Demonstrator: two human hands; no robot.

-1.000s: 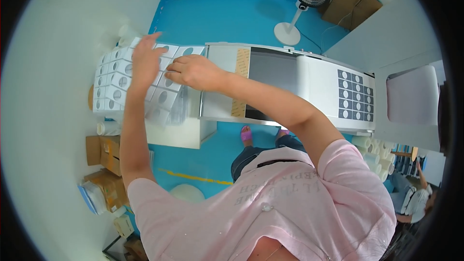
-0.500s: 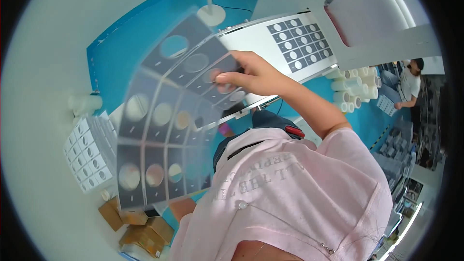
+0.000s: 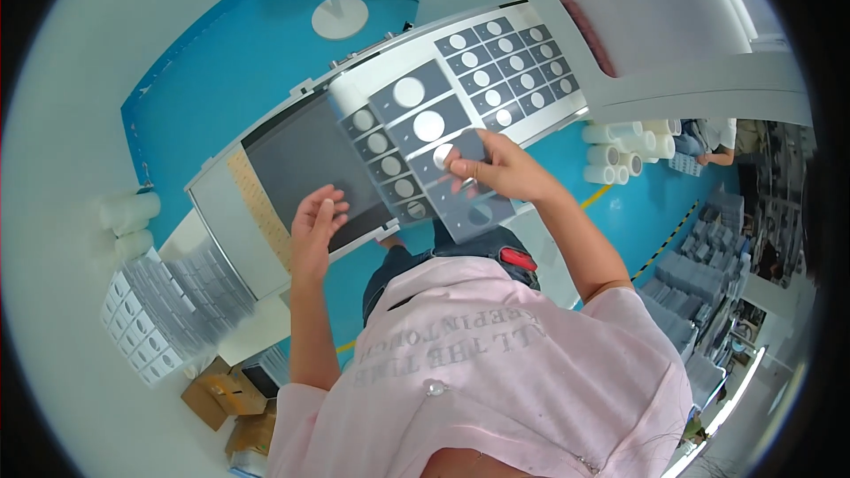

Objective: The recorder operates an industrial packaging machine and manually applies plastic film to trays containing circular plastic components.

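Observation:
My right hand [image 3: 491, 166] pinches the edge of a thin plastic sheet [image 3: 423, 93] printed with dark rectangles and round pale spots. The sheet is bent and hangs over the middle of a long white machine [image 3: 212, 239], its lower part lying near my waist. My left hand [image 3: 319, 219] is empty, its fingers loosely bent and apart, over the near edge of the machine's dark flat bed [image 3: 305, 159]. A similar printed sheet [image 3: 522, 66] lies flat on the white surface to the right of the one I hold.
A tall stack of printed sheets [image 3: 190, 296] stands at the left, above cardboard boxes [image 3: 226, 389]. A fan [image 3: 339, 18] is beyond the machine. White rolls [image 3: 620, 150] sit at the right, near another person [image 3: 715, 142] holding a sheet. A wooden strip [image 3: 258, 211] crosses the machine.
My right hand has carried the sheet from the left toward the right and down over the machine. My left hand has come up into view over the dark bed.

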